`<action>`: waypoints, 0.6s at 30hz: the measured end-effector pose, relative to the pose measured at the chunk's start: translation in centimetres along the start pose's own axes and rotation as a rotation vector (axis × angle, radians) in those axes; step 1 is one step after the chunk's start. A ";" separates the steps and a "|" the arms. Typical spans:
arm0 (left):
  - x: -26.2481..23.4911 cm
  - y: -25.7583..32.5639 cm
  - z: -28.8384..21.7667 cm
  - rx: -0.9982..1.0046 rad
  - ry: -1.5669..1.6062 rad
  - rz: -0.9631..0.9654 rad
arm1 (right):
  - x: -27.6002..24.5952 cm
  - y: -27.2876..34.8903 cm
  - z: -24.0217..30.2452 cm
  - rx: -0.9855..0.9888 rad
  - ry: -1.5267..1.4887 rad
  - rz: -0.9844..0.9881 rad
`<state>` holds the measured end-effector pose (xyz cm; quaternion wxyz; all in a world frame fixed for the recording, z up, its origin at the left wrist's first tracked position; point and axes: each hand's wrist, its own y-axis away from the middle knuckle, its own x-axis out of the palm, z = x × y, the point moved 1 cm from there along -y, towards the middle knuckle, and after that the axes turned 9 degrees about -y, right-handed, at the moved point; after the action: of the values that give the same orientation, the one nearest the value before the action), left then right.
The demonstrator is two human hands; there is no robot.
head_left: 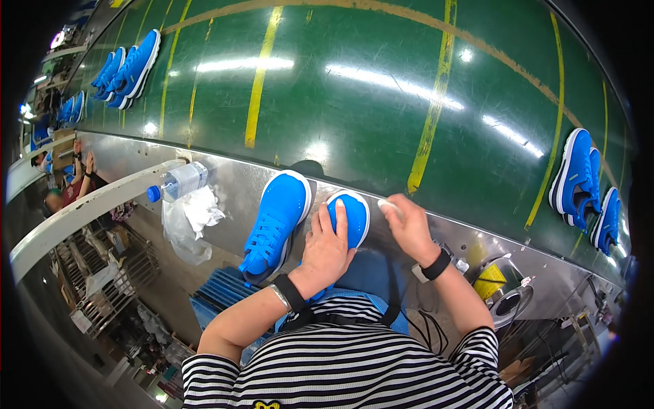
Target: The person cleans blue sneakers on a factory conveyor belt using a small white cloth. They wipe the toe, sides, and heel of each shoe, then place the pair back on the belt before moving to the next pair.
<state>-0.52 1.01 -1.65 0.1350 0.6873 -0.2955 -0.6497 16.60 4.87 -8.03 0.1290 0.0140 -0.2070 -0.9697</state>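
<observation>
My left hand (325, 251) grips a blue sneaker (353, 213) from above, its fingers reaching over the shoe near the white-rimmed toe. The rest of that shoe is hidden under the hand and against my body. Close to the right of the toe, my right hand (409, 228) pinches a small white piece (385, 204), too little exposed to tell its kind. It looks apart from the shoe. To the left of my left hand, another blue sneaker (272, 221) with blue laces and a white sole rests on the metal ledge, toe pointing away from me.
A green conveyor belt (354, 123) with yellow lines carries blue sneakers at the left (139, 68) and right (575, 177). On the ledge lie a clear bottle (184, 180) and crumpled white plastic (201, 211). A curved rail (95, 204) stands left; another person's arm (88, 170) shows beyond.
</observation>
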 end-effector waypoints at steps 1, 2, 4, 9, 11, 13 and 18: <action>-0.1 0.0 0.0 -0.003 0.010 0.027 | -0.3 0.1 0.2 0.219 -0.189 -0.015; -0.2 0.1 -0.1 0.000 0.014 0.029 | -0.2 -0.6 0.8 0.152 -0.221 -0.069; -0.4 -0.1 -0.1 0.006 0.021 0.018 | 0.6 -1.7 1.2 0.153 -0.259 -0.045; -0.3 0.0 0.1 0.015 0.020 0.013 | 1.8 -3.3 0.9 0.161 -0.232 0.170; -0.3 0.1 0.1 0.019 0.030 0.007 | 1.9 -3.7 0.9 0.254 -0.267 0.190; -0.3 0.0 0.1 0.023 0.045 -0.006 | 1.6 -4.4 1.4 0.356 -0.326 0.231; -0.2 -0.1 0.1 0.015 0.041 -0.005 | 1.4 -4.6 1.6 0.324 -0.284 0.268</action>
<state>-0.61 1.22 -1.57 0.1344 0.7023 -0.2956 -0.6335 14.02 9.18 -8.37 0.2220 -0.1293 -0.3757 -0.8904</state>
